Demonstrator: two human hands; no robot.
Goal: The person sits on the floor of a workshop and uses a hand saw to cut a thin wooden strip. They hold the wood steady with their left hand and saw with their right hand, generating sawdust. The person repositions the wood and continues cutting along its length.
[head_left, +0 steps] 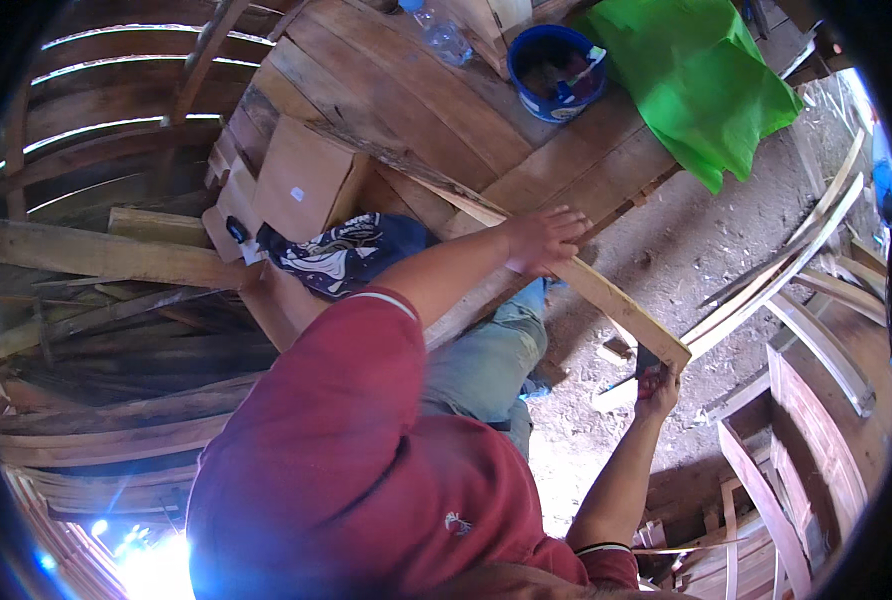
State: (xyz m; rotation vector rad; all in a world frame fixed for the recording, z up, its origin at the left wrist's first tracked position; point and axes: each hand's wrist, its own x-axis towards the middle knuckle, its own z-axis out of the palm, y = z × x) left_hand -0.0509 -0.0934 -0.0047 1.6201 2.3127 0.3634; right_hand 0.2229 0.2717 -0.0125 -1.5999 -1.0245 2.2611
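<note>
A long narrow wooden board (621,307) lies slantwise over the edge of the plank table (421,85), its near right end jutting past it. My left hand (549,240) lies across the board at the table edge, fingers stretched out flat and not wrapped round it. At the jutting end, my right hand (656,388) is closed around the reddish handle of a tool with a dark flat part (648,360), which sits against the board. The board's end partly covers this tool, so its exact kind cannot be told.
On the table are a blue bucket (556,75), a green sheet (686,85), a clear bottle (444,40), a cardboard box (306,180) and a dark printed cloth (356,250). Curved wooden strips (786,275) lean at the right; stacked timber (116,435) stands left.
</note>
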